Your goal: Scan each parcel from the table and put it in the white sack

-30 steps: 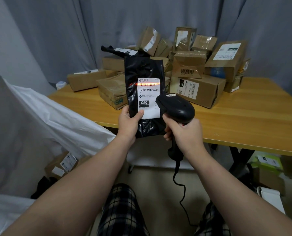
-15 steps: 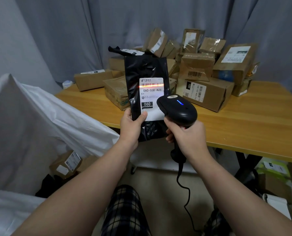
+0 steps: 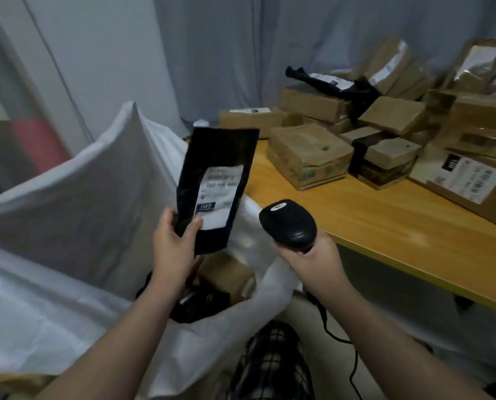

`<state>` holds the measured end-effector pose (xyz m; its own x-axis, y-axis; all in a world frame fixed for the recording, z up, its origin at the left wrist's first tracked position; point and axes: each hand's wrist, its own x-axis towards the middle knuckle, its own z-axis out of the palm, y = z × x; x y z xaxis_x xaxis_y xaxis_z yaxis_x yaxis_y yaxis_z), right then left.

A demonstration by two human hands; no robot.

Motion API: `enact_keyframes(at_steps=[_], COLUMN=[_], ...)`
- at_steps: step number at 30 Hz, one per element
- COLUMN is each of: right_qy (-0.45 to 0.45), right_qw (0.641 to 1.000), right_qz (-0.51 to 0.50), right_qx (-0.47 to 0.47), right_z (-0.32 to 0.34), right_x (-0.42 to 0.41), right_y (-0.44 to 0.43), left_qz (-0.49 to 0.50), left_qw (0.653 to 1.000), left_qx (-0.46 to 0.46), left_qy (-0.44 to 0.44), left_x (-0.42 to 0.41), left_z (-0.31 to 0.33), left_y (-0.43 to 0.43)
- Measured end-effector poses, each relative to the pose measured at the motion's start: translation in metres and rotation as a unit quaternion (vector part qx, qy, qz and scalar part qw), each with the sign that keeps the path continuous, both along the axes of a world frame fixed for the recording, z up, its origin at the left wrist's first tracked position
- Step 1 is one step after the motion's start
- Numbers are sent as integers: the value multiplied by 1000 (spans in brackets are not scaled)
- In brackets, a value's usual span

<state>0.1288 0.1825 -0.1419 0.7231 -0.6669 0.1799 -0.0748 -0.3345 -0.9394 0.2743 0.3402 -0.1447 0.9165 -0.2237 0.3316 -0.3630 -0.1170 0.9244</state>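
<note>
Left hand point(image 3: 172, 246) grips the bottom corner of a flat black plastic parcel point(image 3: 210, 153) with a white shipping label, thumb across the label's lower edge. The parcel is upright, slightly tilted, right over the open mouth of the big white sack point(image 3: 82, 197). A brown cardboard box point(image 3: 226, 274) lies down inside the sack. Right hand point(image 3: 316, 258) is wrapped round the grip of a black handheld barcode scanner point(image 3: 288, 223), cable dangling, just off the edge of the wooden table point(image 3: 385, 226). The hands are apart. A heap of brown cardboard parcels point(image 3: 309, 154) sits on the table.
</note>
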Motion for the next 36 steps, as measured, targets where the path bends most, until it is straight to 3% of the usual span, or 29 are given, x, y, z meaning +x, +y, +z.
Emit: enact_keyframes(at_steps=[2, 4, 6, 10, 15, 18, 23, 29, 33, 36], right_qy=[12, 23, 43, 82, 94, 82, 76, 3, -51, -76], right_qw=[1000, 999, 999, 996, 995, 996, 997, 997, 986, 976], right_qz=[20, 34, 31, 26, 15, 27, 0, -83, -158, -190], right_qx=[16, 18, 0, -23, -18, -4, -14, -6, 32, 68], right_z=[-3, -8, -15, -28, -44, -47, -38, -5, 17, 26], right_x=[21, 43, 63, 90, 107, 106, 89, 34, 0, -21], right_y=[8, 13, 15, 11, 0, -6, -17, -44, -77, -95], left_qz=[45, 75, 80, 53, -29, -37, -20, -55, -121, -151], left_qw=[985, 931, 866, 768, 678, 693, 770, 858, 869, 858], left_qx=[167, 351, 480, 613, 721, 697, 588, 408, 377, 402], left_qy=[-25, -69, -115, -177, -142, -180, -245, -307, -296, -281], left_x=[39, 73, 99, 134, 146, 143, 109, 50, 20, 18], left_z=[-20, -39, -50, -73, -116, -112, -63, -6, 28, 42], left_y=[15, 25, 27, 4, -23, -40, -64, -95, -143, -190])
